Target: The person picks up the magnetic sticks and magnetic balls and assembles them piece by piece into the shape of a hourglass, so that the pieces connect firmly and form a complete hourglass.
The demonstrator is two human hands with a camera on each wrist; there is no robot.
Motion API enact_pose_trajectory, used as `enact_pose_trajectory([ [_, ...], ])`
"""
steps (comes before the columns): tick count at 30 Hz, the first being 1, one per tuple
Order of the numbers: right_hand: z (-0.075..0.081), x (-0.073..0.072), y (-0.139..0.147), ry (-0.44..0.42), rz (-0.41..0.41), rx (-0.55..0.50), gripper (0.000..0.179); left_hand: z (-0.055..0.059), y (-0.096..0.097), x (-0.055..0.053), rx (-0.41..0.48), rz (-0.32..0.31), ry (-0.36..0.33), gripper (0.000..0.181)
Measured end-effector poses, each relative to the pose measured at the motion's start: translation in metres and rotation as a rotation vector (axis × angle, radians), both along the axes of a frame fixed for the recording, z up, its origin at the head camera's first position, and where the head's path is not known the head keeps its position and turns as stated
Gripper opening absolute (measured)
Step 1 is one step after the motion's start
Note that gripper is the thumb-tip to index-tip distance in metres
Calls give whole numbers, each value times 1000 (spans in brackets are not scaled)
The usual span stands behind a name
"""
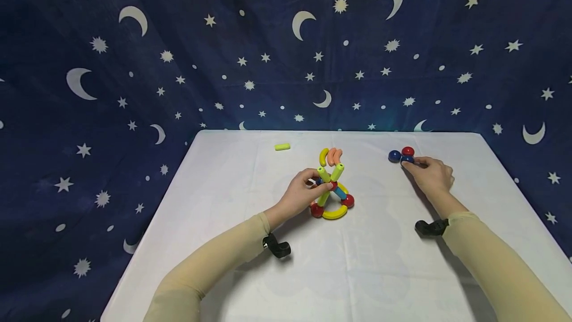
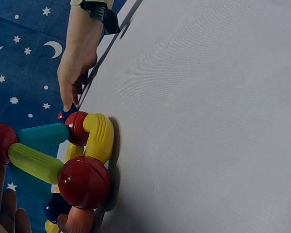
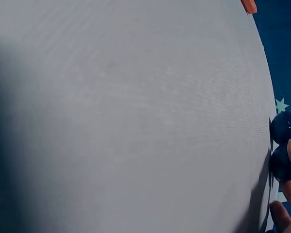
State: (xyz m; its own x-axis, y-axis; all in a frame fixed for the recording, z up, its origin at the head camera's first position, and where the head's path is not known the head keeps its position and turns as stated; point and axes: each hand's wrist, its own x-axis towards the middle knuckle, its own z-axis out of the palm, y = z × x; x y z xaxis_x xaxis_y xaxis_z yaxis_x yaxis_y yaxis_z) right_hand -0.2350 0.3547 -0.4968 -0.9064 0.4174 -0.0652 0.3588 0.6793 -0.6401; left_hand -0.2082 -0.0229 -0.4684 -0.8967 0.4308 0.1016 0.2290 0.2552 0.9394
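At the table's middle my left hand pinches a red ball at the top of a frame of balls and rods. Two light green rods stick up from that ball. A blue rod and a green rod slope down to red balls, joined by a yellow curved piece at the base. To the right, my right hand pinches a dark blue ball between thumb and finger. Another blue ball and a red ball sit close against it.
Behind the frame lie a yellow curved piece and two salmon curved pieces. A short light green rod lies farther left near the back edge. A dark curtain with moons and stars hangs behind the white table.
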Motion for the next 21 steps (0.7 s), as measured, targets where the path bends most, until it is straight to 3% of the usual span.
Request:
enact_pose_trajectory([
  [8, 3, 16, -3, 70, -8, -83, 69, -2, -1, 0, 14, -2, -1, 23],
  [12, 18, 27, -14, 196, 32, -146, 65, 0, -4, 1, 44, 12, 8, 28],
  [17, 52, 30, -39, 397, 242, -156, 51, 5, -6, 0, 124, 50, 28, 32],
  [21, 85, 26, -70, 374, 443, -199, 47, 6, -8, -1, 174, 65, 31, 31],
])
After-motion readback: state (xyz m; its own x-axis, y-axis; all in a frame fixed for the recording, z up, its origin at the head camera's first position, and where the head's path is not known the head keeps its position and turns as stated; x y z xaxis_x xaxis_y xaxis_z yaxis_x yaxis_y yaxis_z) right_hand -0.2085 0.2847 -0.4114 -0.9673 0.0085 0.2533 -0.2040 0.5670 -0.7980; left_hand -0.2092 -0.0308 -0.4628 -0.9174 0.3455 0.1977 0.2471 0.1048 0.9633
